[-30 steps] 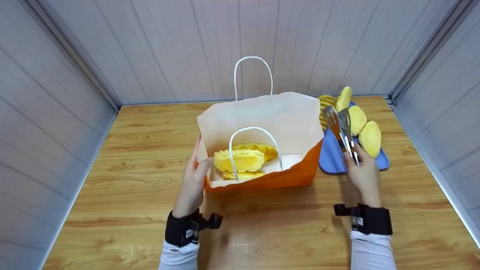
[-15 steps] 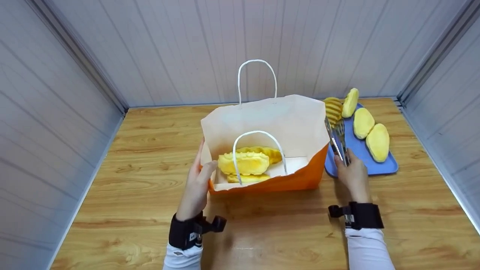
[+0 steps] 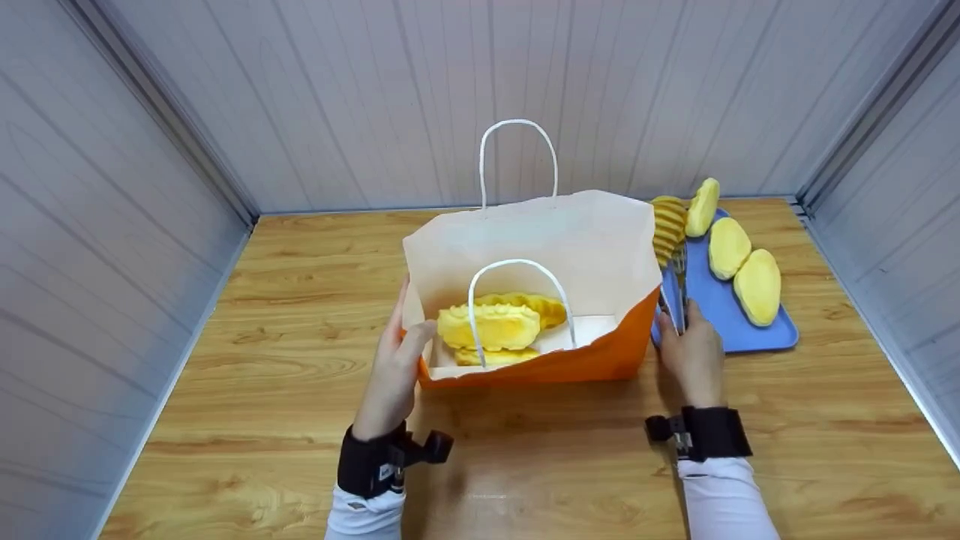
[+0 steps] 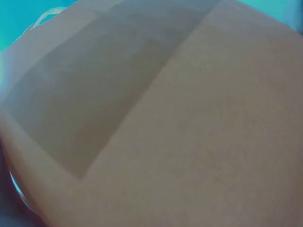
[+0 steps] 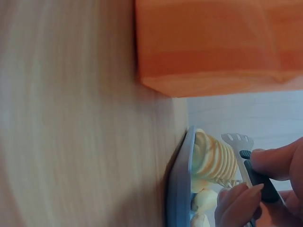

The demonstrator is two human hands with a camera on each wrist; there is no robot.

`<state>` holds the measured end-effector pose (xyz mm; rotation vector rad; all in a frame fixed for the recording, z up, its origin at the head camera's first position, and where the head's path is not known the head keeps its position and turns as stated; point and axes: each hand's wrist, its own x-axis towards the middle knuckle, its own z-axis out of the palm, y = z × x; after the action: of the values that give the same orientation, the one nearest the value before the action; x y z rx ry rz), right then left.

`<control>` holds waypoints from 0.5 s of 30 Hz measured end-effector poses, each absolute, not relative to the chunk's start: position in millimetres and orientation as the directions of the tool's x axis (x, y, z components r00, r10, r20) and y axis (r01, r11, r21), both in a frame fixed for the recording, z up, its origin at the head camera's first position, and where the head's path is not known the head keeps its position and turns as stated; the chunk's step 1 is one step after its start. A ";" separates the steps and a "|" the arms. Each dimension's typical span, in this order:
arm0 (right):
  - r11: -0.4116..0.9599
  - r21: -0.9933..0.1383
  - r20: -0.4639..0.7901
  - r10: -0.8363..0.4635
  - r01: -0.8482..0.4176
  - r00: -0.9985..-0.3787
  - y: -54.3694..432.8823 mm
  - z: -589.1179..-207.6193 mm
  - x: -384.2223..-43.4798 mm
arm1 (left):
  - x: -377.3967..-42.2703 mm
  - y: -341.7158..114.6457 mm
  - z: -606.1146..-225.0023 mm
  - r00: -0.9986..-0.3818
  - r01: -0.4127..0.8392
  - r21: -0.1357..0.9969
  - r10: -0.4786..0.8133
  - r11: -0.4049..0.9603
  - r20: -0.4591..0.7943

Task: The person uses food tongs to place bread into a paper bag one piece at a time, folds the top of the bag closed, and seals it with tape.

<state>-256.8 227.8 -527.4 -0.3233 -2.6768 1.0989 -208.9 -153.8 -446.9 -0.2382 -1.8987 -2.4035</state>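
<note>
An orange paper bag (image 3: 540, 367) with white rope handles stands open-mouthed in the middle. My left hand (image 3: 390, 375) grips its left edge, thumb over the rim and fingers outside. Several yellow bread pieces (image 3: 491, 328) lie inside the bag. To the right, my right hand (image 3: 694, 360) holds metal tongs (image 5: 244, 165) with dark grips, their two ends spread apart. Those ends are close by a ridged yellow-brown bread (image 3: 669, 229) at the left of a blue tray (image 3: 739, 330). The bag's side (image 4: 199, 142) fills most of the left wrist view.
On the tray's right side are a slim yellow bread piece (image 3: 703, 208) and two oval ones (image 3: 729, 247). The bag's right wall is right beside the tray. Pale panel walls (image 3: 375, 97) enclose the wooden table (image 3: 300, 300) at the back and sides.
My right hand has moved left with the tongs, lowering them from over the tray toward the ridged bread beside the bag. The left hand keeps its grip on the bag; the head view has shifted slightly.
</note>
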 end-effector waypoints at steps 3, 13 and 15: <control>0.706 -0.703 0.174 0.291 0.089 -0.941 225.3 -529.8 -256.4 | -209.5 -153.6 -447.9 -0.985 0.155 0.962 0.043 -0.227 0.168; 0.685 -0.721 0.126 0.278 0.105 -0.952 225.5 -533.3 -257.2 | -207.9 -153.4 -446.6 -0.986 0.149 0.965 0.040 -0.218 0.161; 0.682 -0.723 0.116 0.279 0.111 -0.953 225.7 -533.1 -257.2 | -208.0 -153.7 -446.9 -0.986 0.148 0.965 0.041 -0.218 0.160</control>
<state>-257.2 225.7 -533.1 -0.3149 -2.6773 1.1303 -208.0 -153.7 -446.9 -0.2326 -1.9196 -2.3883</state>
